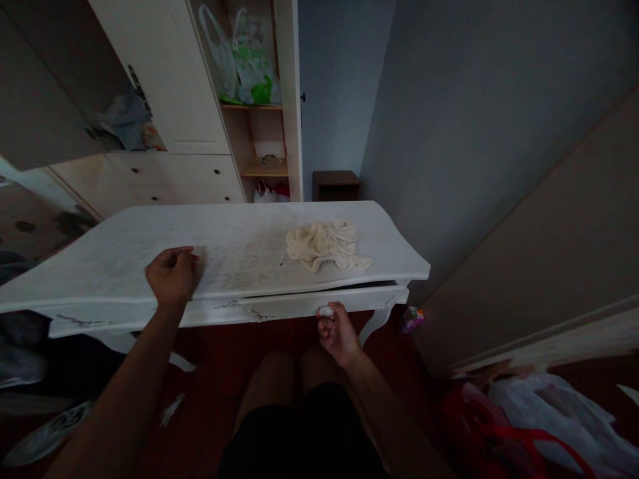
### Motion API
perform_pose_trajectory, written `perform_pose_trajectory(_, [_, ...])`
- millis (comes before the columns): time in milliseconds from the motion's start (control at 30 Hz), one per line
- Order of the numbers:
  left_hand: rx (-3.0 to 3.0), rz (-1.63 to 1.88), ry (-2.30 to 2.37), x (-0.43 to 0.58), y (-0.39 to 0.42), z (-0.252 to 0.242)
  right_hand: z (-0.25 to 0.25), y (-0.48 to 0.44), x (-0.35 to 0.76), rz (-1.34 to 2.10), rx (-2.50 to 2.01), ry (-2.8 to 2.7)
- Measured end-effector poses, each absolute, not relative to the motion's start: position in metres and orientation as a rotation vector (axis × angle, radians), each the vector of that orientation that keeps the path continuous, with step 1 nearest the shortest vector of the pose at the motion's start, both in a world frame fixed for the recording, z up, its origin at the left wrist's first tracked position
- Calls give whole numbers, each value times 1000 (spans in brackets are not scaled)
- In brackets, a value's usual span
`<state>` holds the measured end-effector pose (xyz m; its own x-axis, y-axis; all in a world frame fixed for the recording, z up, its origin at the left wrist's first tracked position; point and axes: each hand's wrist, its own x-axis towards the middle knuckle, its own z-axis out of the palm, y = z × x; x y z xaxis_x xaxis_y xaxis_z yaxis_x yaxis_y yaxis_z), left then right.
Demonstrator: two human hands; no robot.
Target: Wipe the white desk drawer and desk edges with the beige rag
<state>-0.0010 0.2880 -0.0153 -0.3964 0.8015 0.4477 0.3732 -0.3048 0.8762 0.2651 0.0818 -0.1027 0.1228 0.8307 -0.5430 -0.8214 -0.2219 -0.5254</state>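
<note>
A white table [234, 229] with curved edges and carved trim stands in front of me. On its left part rests my left hand [172, 274], fingers curled in, with nothing visible in them. My right hand [339, 332] is at the table's front, its fingers closed around a white drawer knob [326, 311]. The drawer [289, 306] stands slightly out, with a dark gap showing along its top edge. A crumpled cream cloth [322, 243] lies on the tabletop above the drawer, apart from both hands. Grey smudges mark the tabletop between my left hand and the cloth.
Behind the table is a white wardrobe [174, 133] with shelves holding plastic bags [252, 66]. A small brown cabinet [337, 178] stands by the grey wall [474, 133]. Bags [554, 412] lie on the red floor at right, and a pink box [412, 319] sits near the table leg.
</note>
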Motion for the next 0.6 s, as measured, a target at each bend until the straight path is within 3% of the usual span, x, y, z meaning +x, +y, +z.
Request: perform_pose_trajectory(600, [1495,1701,1622,4,284,-12,-142,-40,220,1413,-1170,-148])
